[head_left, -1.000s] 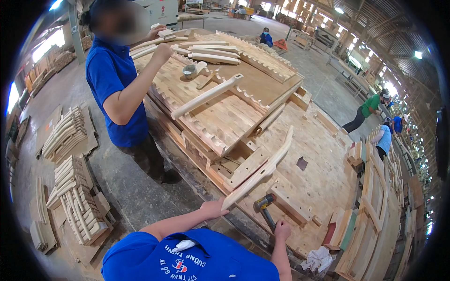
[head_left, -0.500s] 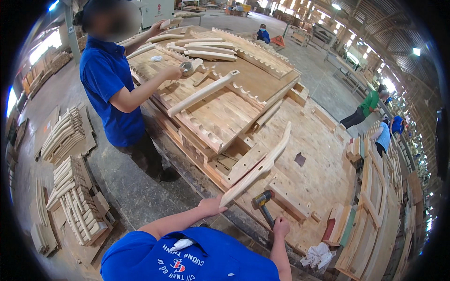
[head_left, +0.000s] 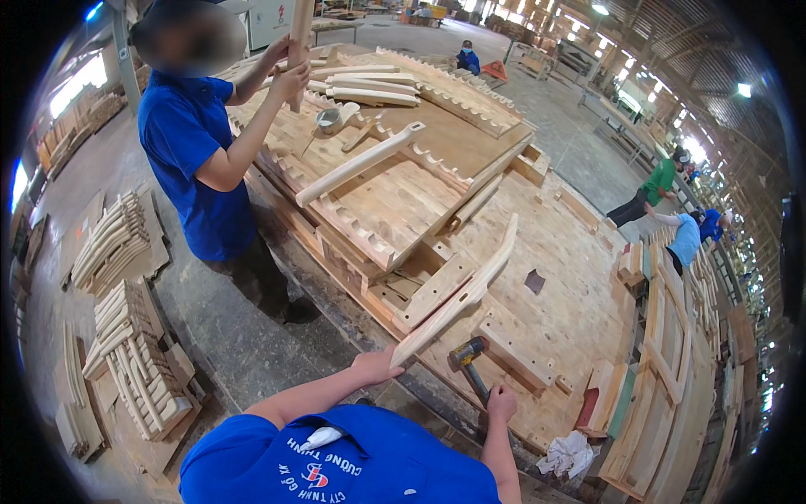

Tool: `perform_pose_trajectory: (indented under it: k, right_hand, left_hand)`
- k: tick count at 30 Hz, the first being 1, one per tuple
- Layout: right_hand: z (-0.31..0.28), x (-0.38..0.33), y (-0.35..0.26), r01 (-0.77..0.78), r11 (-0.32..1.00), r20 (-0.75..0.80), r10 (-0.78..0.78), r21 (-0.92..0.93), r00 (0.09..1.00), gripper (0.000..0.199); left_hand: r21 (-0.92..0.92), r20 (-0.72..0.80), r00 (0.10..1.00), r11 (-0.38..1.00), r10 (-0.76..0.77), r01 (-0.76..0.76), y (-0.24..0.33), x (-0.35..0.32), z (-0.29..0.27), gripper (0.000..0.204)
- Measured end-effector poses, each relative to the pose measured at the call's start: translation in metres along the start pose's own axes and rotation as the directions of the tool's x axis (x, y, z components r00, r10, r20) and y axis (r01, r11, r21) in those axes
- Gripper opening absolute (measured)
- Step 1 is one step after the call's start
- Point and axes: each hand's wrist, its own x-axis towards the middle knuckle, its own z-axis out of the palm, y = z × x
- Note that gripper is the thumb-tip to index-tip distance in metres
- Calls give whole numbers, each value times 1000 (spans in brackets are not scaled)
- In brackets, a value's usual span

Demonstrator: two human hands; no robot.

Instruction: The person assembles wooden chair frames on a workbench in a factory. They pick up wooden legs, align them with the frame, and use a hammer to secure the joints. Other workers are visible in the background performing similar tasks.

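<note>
1. Gripping the near end of a long, curved wooden leg (head_left: 457, 304), the left hand (head_left: 376, 367) has its fingers wrapped round it. Thumb placement is hard to make out from up here.
2. So the leg stretches away from that hand, forward and to the right, over the plywood workbench (head_left: 579, 311). Its far tip bends a bit more straight ahead. Can't tell if it's fully resting on anything.
3. Right hand (head_left: 502, 403) is a closed fist around the handle of a mallet (head_left: 474, 374), whose handle slants forward and left. The head sits just right of the leg, not touching it.
4. Key bit, spatially: left hand is the nearer one, right on the leg's end; the right hand is off to its right, with the mallet head in between.
5. Around it: a drilled wooden bar (head_left: 438, 290) just left of the leg, a drilled wooden block (head_left: 516, 359) beyond the mallet head, and a crumpled white cloth (head_left: 567, 456) near the right wrist.
</note>
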Motion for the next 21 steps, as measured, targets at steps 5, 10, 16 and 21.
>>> perform_pose_trajectory:
  k: [5, 10, 16, 21]
  right_hand:
    - [1, 1, 2, -17, 1000, 26, 17, -11, 1000, 31]
    - [4, 0, 7, -21, 1000, 10, 21, 20, 1000, 35]
    - [0, -1, 4, -45, 998, 15, 44, 38, 999, 33]
    - [0, -3, 0, -21, 999, 14, 20, 42, 1000, 32]
  left_hand:
    - [56, -71, 992, 994, 100, -96, -2, -2, -48, 56]
    - [-313, -551, 831, 906, 70, -284, 14, -38, -149, 38]
    - [-295, -776, 611, 766, 157, -572, 31, -62, -253, 27]
    - [143, -724, 562, 885, 399, -443, 35, 11, -325, 30]
